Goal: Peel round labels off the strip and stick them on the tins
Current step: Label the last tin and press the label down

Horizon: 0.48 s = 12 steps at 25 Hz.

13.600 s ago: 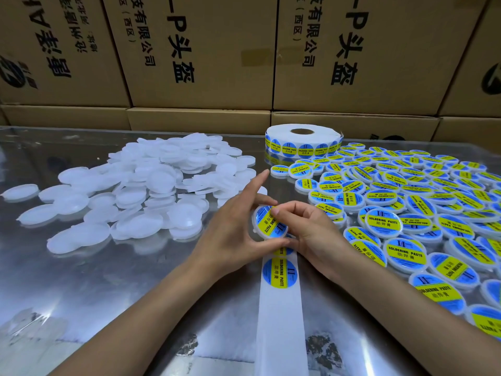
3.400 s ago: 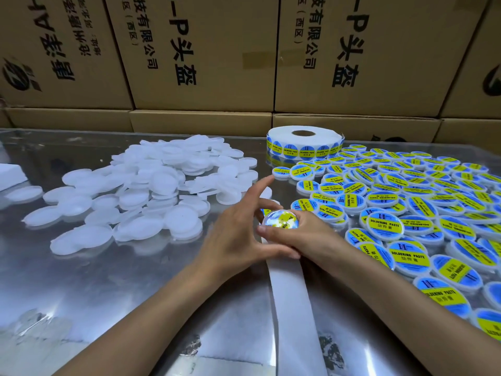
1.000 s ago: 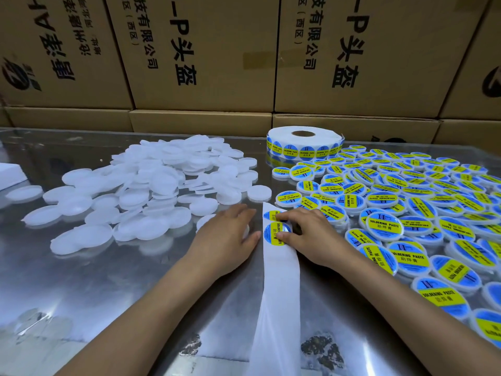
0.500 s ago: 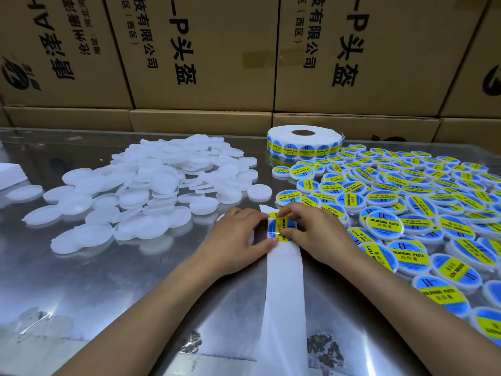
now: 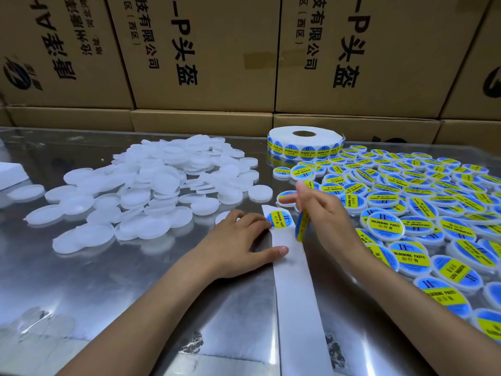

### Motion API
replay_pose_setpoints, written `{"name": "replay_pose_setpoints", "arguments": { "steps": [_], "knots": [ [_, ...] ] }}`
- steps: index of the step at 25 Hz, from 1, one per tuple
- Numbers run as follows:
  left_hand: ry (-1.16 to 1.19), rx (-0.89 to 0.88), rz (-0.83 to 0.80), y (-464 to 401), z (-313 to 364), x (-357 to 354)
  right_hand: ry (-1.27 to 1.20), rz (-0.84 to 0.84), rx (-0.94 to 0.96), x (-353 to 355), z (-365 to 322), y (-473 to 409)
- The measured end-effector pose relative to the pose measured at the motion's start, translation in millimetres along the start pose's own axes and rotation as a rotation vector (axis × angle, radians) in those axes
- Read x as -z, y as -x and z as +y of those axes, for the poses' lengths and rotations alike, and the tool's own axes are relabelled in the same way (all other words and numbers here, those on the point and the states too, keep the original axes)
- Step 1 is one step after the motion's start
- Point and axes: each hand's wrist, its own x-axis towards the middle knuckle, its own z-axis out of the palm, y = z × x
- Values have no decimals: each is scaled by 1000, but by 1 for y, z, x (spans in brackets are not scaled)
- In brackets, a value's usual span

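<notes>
A white backing strip (image 5: 294,280) runs from the table's near edge up the middle. One blue-and-yellow round label (image 5: 278,219) is still stuck near its far end. My left hand (image 5: 235,245) lies flat on the table with fingertips and thumb pressing the strip's left edge. My right hand (image 5: 322,213) hovers just right of the strip and pinches a peeled round label (image 5: 301,226), held edge-on. Plain white tins (image 5: 151,191) are heaped at left. Labelled tins (image 5: 406,207) cover the right side.
A label roll (image 5: 305,142) stands at the back centre. Cardboard boxes (image 5: 206,50) wall off the far side of the shiny metal table (image 5: 113,289). A white block (image 5: 10,172) sits at the left edge.
My right hand has pulled one label off the strip and lifted it up and to the right. My left hand has spread flat and holds the strip down.
</notes>
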Motion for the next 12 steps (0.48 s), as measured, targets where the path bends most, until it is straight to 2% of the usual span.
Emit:
{"name": "replay_pose_setpoints", "arguments": {
  "steps": [2,5,8,12],
  "knots": [
    [-6,-9,-11,2,1,1,-257,-1,-124,-1,-6,-1],
    [129,-74,17,2,2,5,-608,-123,-361,-2,-5,1],
    [274,-101,69,2,-1,11,-674,-167,-467,-3,2,5],
    [169,30,154,7,-13,20,-651,-168,-489,-4,7,4]
  ]
}}
